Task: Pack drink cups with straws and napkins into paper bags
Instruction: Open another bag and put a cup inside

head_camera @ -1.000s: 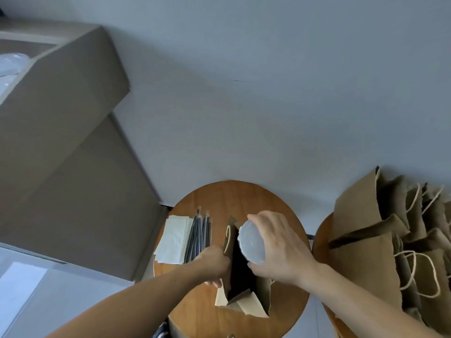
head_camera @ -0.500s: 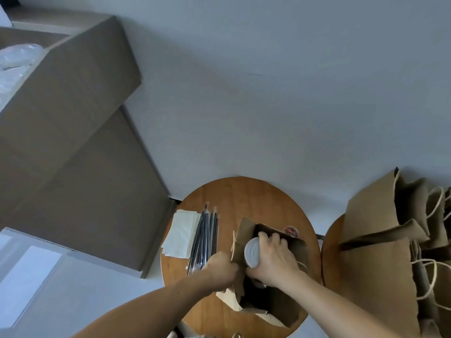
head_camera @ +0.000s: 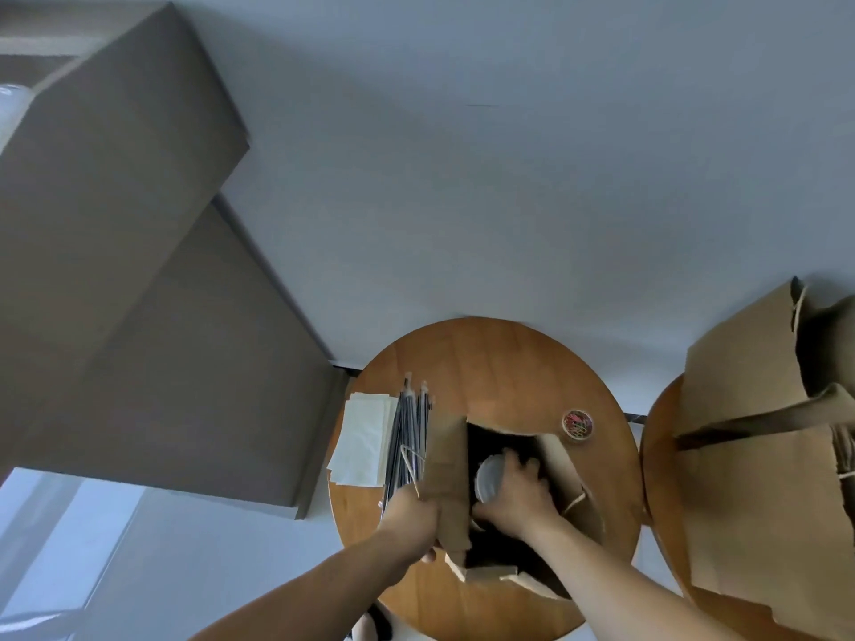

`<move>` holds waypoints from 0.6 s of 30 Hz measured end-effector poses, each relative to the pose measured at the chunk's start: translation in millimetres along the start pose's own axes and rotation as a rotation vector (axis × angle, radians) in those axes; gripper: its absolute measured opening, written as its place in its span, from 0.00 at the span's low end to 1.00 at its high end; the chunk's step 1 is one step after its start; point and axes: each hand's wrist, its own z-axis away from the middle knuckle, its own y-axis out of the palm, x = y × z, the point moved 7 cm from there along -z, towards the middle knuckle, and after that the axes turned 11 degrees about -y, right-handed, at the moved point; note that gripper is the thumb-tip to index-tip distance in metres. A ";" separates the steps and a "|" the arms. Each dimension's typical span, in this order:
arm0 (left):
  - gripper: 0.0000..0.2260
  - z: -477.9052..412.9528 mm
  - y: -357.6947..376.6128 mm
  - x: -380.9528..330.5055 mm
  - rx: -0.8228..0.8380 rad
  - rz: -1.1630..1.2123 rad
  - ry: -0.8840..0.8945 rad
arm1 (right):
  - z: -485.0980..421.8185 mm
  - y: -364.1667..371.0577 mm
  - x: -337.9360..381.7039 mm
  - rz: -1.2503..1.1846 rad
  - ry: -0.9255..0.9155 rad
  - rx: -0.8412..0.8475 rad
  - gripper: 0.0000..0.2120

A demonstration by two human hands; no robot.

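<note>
An open brown paper bag [head_camera: 451, 474] stands on the round wooden table [head_camera: 490, 358]. My left hand [head_camera: 409, 518] grips the bag's left wall near its rope handle. My right hand [head_camera: 520, 492] reaches down inside the bag and grips a drink cup with a white lid [head_camera: 489, 471]; the cup's body is hidden in the bag. A bundle of dark wrapped straws [head_camera: 409, 432] lies left of the bag, and a stack of white napkins [head_camera: 363, 439] lies beside the straws at the table's left edge.
A small round tub of coloured paper clips [head_camera: 577, 424] sits right of the bag. A second table on the right carries several brown paper bags [head_camera: 758, 501]. Large cardboard boxes [head_camera: 120, 233] stand to the left.
My right hand has carried the cup from above the bag's mouth down into the bag. The bag has opened wider, uncovering the clip tub. My left hand keeps its hold.
</note>
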 end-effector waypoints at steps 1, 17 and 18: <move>0.12 -2.6 -4.2 0.1 -0.036 -0.030 0.024 | -0.9 6.0 -2.8 0.016 -0.003 0.002 0.54; 0.06 -19.8 -2.5 -6.8 -0.136 -0.318 0.182 | -17.0 40.8 -2.9 0.490 -0.234 0.130 0.48; 0.06 -19.4 -0.5 -8.3 -0.131 -0.317 0.185 | -16.6 36.8 -7.1 0.529 -0.223 0.148 0.48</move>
